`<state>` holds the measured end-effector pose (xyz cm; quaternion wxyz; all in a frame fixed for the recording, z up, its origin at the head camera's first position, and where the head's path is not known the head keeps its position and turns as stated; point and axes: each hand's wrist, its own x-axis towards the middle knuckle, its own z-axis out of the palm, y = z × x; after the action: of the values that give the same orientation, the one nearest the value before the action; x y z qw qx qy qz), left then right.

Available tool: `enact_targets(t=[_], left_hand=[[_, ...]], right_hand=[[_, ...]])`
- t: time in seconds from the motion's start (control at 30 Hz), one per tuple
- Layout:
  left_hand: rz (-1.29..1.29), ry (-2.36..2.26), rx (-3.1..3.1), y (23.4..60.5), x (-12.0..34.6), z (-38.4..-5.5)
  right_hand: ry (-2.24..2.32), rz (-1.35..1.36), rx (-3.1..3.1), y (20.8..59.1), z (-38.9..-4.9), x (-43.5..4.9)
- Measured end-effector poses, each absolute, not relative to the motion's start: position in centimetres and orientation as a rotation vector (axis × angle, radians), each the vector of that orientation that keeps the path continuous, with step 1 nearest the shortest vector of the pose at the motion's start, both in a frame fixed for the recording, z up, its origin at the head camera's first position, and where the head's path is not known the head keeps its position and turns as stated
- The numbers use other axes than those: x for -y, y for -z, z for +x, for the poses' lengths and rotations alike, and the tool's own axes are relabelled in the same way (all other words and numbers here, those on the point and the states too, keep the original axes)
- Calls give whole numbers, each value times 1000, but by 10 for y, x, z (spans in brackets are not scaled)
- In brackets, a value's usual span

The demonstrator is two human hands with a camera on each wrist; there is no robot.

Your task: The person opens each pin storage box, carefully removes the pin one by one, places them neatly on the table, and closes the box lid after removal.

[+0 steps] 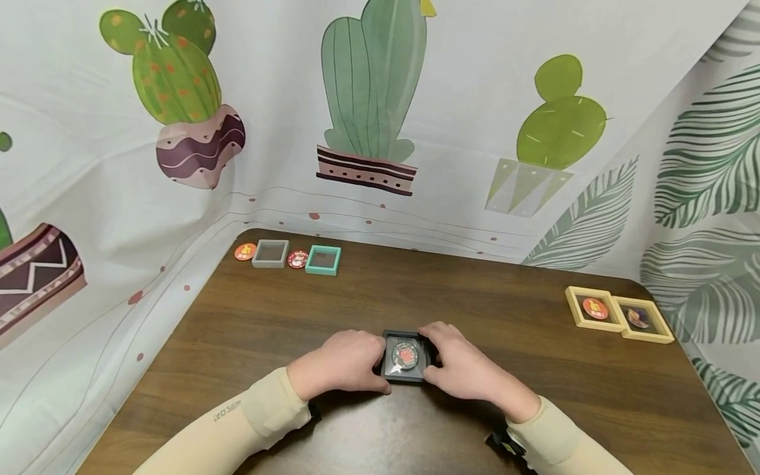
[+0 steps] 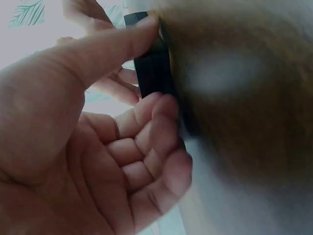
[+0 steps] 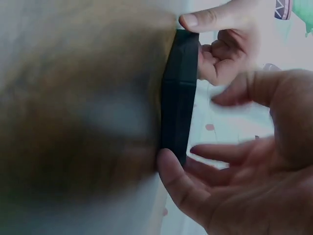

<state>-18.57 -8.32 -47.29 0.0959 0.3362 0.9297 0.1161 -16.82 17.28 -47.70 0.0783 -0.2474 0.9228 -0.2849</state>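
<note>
A square black display case (image 1: pixel 404 379) with a clear window lies on the table in front of me. Behind the window shows a round dark-rimmed badge (image 1: pixel 405 355) with a red design. My left hand (image 1: pixel 350 361) grips the case's left side, thumb at the near corner and curled fingers at the far one. At the right side, my right hand (image 1: pixel 466 363) touches the case's corner with its fingertips. In the right wrist view, the right thumb (image 3: pixel 239 93) stands off the black case (image 3: pixel 180 95). The left wrist view shows the left thumb (image 2: pixel 132 39) along the case edge.
At the back left lie an orange round badge (image 1: pixel 245 251), a grey case (image 1: pixel 270 263), a red round badge (image 1: pixel 298 259) and a teal case (image 1: pixel 323 270). Two yellow cases (image 1: pixel 598 325), each with a badge inside, lie on the right. Patterned cloth (image 1: pixel 457 132) hangs behind the table.
</note>
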Motion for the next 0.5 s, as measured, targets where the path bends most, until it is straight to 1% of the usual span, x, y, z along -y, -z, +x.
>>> enact_targets(t=[0.2,0.37,0.5], left_hand=[[974,-328,-2805,472,83,-182],[1102,-282,-2773,475,81,-183],[1228,-98,-2832,478,76,-183]], right_hand=[[685,-849,-2781,480,-166,-171],[527,-976,-2862,482,-165,-170],[374,-1109,-2905,482,-164,-170]])
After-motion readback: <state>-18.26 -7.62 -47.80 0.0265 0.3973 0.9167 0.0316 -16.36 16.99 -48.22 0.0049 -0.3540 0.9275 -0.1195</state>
